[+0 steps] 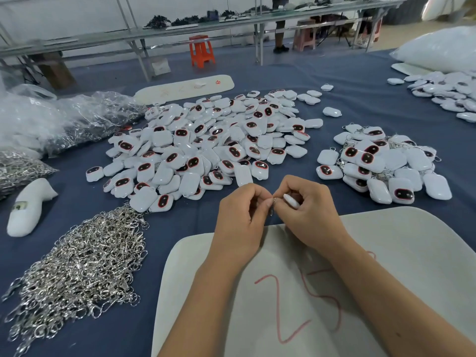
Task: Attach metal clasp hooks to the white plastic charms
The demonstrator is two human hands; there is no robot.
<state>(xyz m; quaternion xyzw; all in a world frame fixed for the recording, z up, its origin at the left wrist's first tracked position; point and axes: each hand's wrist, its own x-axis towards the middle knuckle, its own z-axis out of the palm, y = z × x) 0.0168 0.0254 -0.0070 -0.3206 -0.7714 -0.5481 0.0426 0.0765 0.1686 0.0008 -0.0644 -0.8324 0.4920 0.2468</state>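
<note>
My right hand [307, 212] grips a white plastic charm [291, 201] edge-on, mostly hidden by the fingers. My left hand [242, 215] pinches a small metal clasp hook [272, 205] against the charm's end, fingertips of both hands touching. A big pile of loose white charms with dark red-rimmed faces [206, 145] lies just beyond my hands. A heap of silver clasp hooks [79, 269] spreads at the lower left. A smaller pile of charms with hooks on them [381, 163] sits to the right.
A white foam board marked in red [386, 253] lies under my forearms on the blue cloth [180, 222]. Plastic bags of hooks [85, 119] at left, a white foam piece [28, 204], more charms [448, 94] far right, an orange stool [201, 50] beyond.
</note>
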